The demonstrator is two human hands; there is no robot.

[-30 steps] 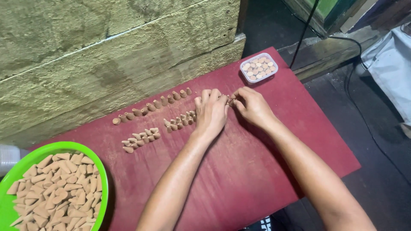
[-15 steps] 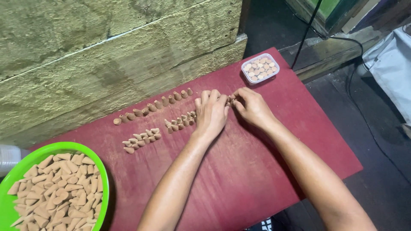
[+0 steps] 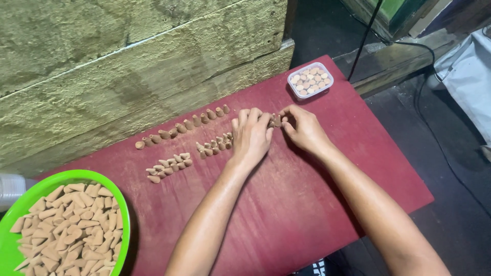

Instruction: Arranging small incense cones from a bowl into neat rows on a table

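Almost nothing differs from the earlier frames: both hands stay at the same spot on the dark red worktop (image 3: 286, 204), and the rows of cones keep their places. The only change is a slight shift of the fingertips around the cones pinched between them.

The left hand (image 3: 251, 137) lies palm down, forearm running up from the bottom edge, its fingers stretched forward and close together with the tips curled onto a small cluster of tan cones (image 3: 275, 121). The right hand (image 3: 305, 130) comes in from the lower right, knuckles up, thumb and forefinger closed on the same cluster from the other side. The two hands meet there, fingertips nearly touching.

To the left of the left hand runs a short row of upright cones (image 3: 215, 145), partly covered by that hand. Behind it a longer row (image 3: 181, 127) slants along the base of the rough stone wall (image 3: 128, 66), and a third small group (image 3: 169, 166) lies nearer the front. A small clear tub of cones (image 3: 310, 80) stands at the far edge of the worktop, well apart from the hands. A green bowl (image 3: 30, 199) heaped with loose cones is cut off by the lower left corner.

How many cones the fingers hold cannot be told; the fingertips hide most of them.
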